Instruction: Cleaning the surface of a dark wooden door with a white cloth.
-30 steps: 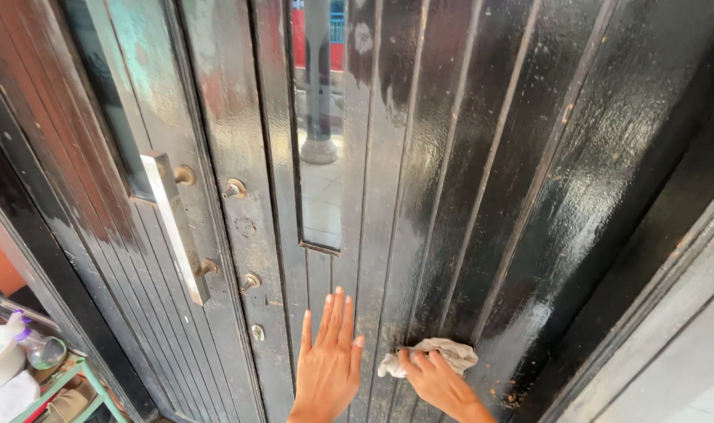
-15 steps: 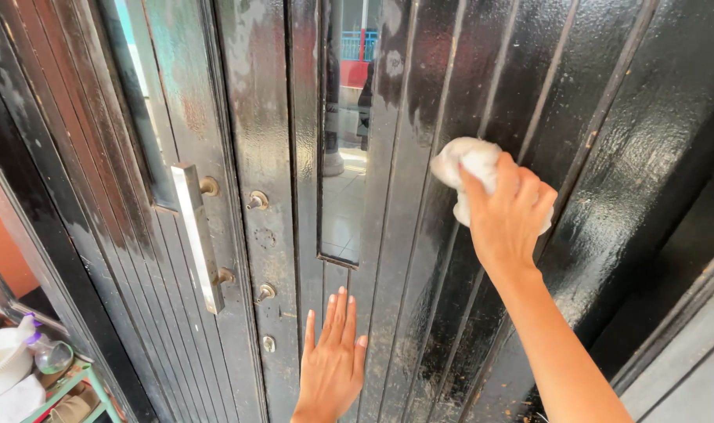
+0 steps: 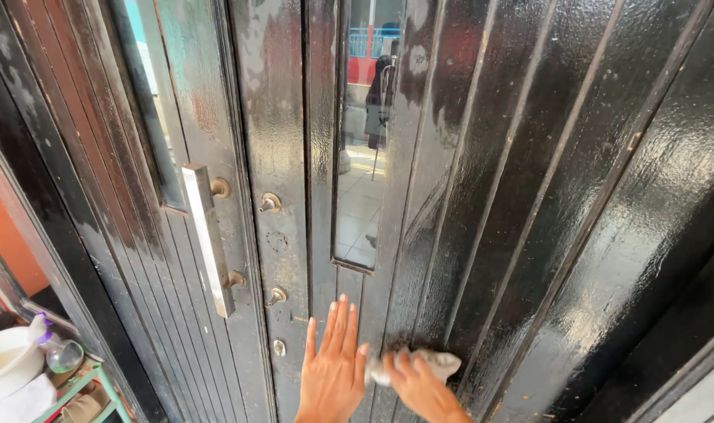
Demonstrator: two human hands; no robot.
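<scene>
Fingers (image 3: 400, 366) of the right hand (image 3: 420, 388) squeeze a pale rag (image 3: 435, 364) low on the black door (image 3: 529, 196), below its glass slot (image 3: 362, 157). Moments ago the rag was high up, so wiping has swept down. Left hand (image 3: 333, 372) lies flat and open beside it.

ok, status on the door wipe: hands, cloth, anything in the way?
Left hand flat on black door, fingers spread. Right hand presses crumpled cloth low on the panel. Nothing in the way; metal handle well off to the left.
</scene>
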